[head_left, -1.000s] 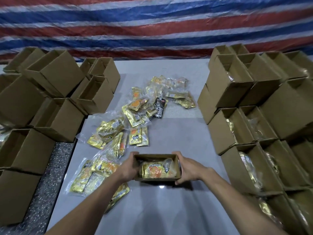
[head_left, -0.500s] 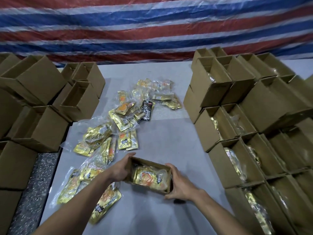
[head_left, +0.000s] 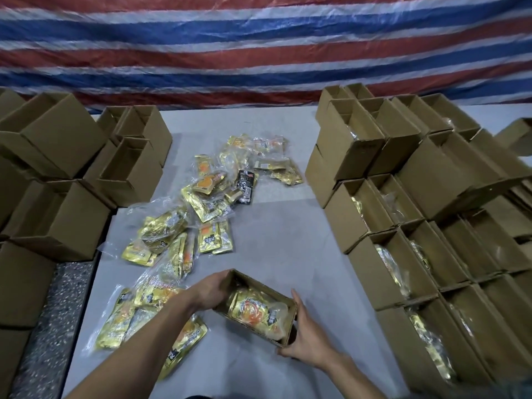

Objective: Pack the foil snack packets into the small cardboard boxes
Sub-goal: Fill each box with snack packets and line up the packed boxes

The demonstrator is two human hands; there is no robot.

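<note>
A small open cardboard box (head_left: 283, 339) sits low in the middle of the grey table, turned at an angle. Inside it lies a gold foil snack packet (head_left: 250, 311) with an orange print. My left hand (head_left: 210, 290) grips the box's left end. My right hand (head_left: 306, 336) holds its right end, fingers curled under the corner. Several loose gold foil packets (head_left: 172, 234) in clear wrap lie scattered to the left and behind the box, with one black packet (head_left: 245, 186) among them.
Open boxes with packets inside (head_left: 408, 269) stand in rows along the right. Boxes that look empty (head_left: 66, 214) are stacked on the left, beside a speckled floor strip (head_left: 54, 312). A striped red, white and blue tarp (head_left: 259, 44) hangs behind the grey table (head_left: 282, 226).
The box has turned clockwise and shifted slightly right in both hands. My view has swung to the right, bringing more of the right-hand boxes into sight.
</note>
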